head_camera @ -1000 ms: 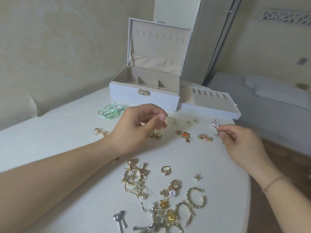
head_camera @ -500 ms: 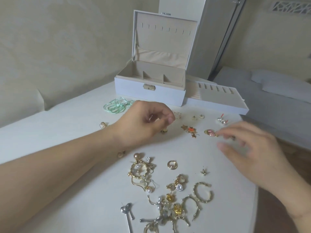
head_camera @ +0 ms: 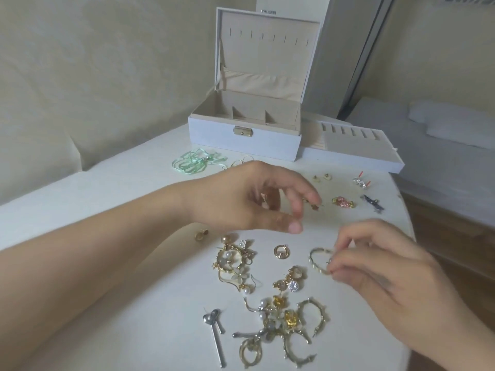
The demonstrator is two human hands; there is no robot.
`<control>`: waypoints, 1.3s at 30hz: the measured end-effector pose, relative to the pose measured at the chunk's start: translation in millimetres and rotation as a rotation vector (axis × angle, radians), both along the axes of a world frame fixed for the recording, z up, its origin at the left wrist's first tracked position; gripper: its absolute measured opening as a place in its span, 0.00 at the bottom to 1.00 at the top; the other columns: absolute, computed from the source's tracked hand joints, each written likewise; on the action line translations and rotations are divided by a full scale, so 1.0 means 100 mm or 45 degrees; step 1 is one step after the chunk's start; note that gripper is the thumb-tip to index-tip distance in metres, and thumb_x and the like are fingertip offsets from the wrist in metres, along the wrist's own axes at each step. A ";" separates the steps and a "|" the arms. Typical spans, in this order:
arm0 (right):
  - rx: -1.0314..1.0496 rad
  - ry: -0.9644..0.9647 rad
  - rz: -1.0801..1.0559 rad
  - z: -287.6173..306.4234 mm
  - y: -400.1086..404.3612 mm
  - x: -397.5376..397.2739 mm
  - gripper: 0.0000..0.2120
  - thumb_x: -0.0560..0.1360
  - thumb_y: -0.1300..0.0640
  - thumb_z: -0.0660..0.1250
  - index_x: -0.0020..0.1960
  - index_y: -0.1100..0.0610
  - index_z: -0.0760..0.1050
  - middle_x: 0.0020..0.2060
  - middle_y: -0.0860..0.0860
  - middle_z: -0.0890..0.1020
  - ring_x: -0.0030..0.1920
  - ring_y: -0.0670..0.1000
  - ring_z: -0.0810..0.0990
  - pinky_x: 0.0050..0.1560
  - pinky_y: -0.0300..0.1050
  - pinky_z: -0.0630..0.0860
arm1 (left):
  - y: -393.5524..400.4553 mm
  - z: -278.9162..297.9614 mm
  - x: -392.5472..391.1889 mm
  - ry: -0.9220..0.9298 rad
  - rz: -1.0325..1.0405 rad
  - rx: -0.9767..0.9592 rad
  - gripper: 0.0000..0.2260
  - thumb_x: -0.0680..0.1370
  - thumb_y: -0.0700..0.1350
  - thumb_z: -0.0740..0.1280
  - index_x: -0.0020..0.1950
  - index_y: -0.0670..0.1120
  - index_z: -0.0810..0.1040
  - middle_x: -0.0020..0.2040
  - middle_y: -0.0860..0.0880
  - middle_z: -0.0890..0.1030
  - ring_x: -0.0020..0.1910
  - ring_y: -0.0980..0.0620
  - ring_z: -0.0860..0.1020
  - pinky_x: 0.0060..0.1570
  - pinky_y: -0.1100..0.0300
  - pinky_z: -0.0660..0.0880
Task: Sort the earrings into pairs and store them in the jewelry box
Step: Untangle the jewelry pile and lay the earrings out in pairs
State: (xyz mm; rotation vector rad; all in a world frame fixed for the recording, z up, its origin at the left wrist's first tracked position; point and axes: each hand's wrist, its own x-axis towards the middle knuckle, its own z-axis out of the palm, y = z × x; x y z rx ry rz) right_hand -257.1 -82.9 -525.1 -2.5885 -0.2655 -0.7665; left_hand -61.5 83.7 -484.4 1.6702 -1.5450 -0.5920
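Near the bench's (head_camera: 80, 199) right edge, the right hand (head_camera: 380, 277) pinches a gold hoop earring (head_camera: 318, 261) in a light fingertip grip that could slip, while the left hand (head_camera: 249, 199), loosely curled, apparently holds nothing; the jewelry box (head_camera: 243, 137) stands open beyond.

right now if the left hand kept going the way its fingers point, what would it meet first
Probably the small brown-gold earring just past the left hand fingertips, then the pink-and-gold earring; depth is unclear.
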 end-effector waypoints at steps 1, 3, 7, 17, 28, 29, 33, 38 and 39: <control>0.106 -0.023 -0.013 0.05 0.05 0.06 0.07 0.74 0.50 0.66 0.42 0.50 0.81 0.48 0.44 0.75 0.43 0.47 0.75 0.45 0.36 0.70 | -0.01 0.02 -0.04 0.019 -0.030 -0.004 0.16 0.74 0.41 0.73 0.61 0.46 0.78 0.52 0.50 0.82 0.41 0.52 0.80 0.41 0.58 0.77; 0.330 -0.071 -0.025 0.15 0.14 0.19 0.05 0.74 0.51 0.66 0.43 0.49 0.80 0.47 0.45 0.75 0.44 0.44 0.75 0.46 0.31 0.69 | -0.02 0.03 -0.09 0.073 -0.046 -0.077 0.14 0.74 0.41 0.72 0.59 0.43 0.79 0.55 0.48 0.82 0.47 0.47 0.82 0.47 0.47 0.79; 0.856 -0.115 -0.024 0.27 0.27 0.52 0.03 0.74 0.53 0.67 0.42 0.49 0.78 0.40 0.44 0.78 0.36 0.45 0.74 0.36 0.35 0.69 | 0.00 0.08 -0.03 0.201 0.076 -0.266 0.04 0.75 0.44 0.69 0.47 0.46 0.81 0.46 0.41 0.84 0.43 0.47 0.82 0.41 0.50 0.78; 0.007 0.391 0.122 0.13 0.52 0.69 0.04 0.74 0.48 0.67 0.48 0.42 0.79 0.44 0.39 0.73 0.42 0.41 0.75 0.41 0.39 0.73 | 0.07 0.10 0.38 0.651 0.500 -0.494 0.08 0.75 0.46 0.67 0.38 0.45 0.78 0.37 0.50 0.79 0.32 0.50 0.72 0.34 0.60 0.66; -0.304 0.499 0.186 0.15 0.60 0.60 0.02 0.76 0.46 0.64 0.46 0.41 0.75 0.49 0.35 0.69 0.49 0.38 0.68 0.38 0.32 0.67 | 0.07 0.10 0.47 0.774 0.624 -0.549 0.08 0.75 0.47 0.67 0.38 0.46 0.78 0.38 0.49 0.77 0.31 0.49 0.70 0.36 0.57 0.65; -0.201 0.519 0.192 0.16 0.59 0.59 0.02 0.77 0.48 0.65 0.45 0.42 0.75 0.49 0.35 0.70 0.49 0.38 0.69 0.39 0.33 0.68 | 0.07 0.10 0.47 0.777 0.619 -0.553 0.08 0.75 0.47 0.67 0.37 0.46 0.78 0.38 0.49 0.77 0.31 0.49 0.70 0.36 0.57 0.66; 0.575 0.530 0.103 0.21 0.52 0.64 0.10 0.77 0.59 0.66 0.42 0.45 0.77 0.39 0.42 0.79 0.32 0.41 0.73 0.35 0.32 0.68 | 0.08 0.12 0.45 0.725 0.511 -0.387 0.08 0.75 0.46 0.67 0.38 0.46 0.79 0.38 0.48 0.78 0.31 0.49 0.73 0.34 0.59 0.69; 0.897 0.495 -0.072 0.21 0.38 0.84 0.12 0.78 0.63 0.64 0.40 0.50 0.79 0.28 0.47 0.77 0.26 0.43 0.71 0.30 0.37 0.68 | 0.07 0.06 0.39 0.619 0.407 0.042 0.10 0.75 0.44 0.70 0.46 0.37 0.79 0.40 0.44 0.81 0.30 0.51 0.78 0.33 0.62 0.76; 0.910 0.511 -0.065 0.20 0.37 0.85 0.13 0.78 0.64 0.64 0.40 0.50 0.79 0.28 0.46 0.78 0.26 0.44 0.71 0.29 0.37 0.68 | 0.08 0.06 0.38 0.589 0.392 0.112 0.08 0.77 0.43 0.70 0.46 0.37 0.80 0.40 0.44 0.81 0.30 0.52 0.78 0.33 0.63 0.76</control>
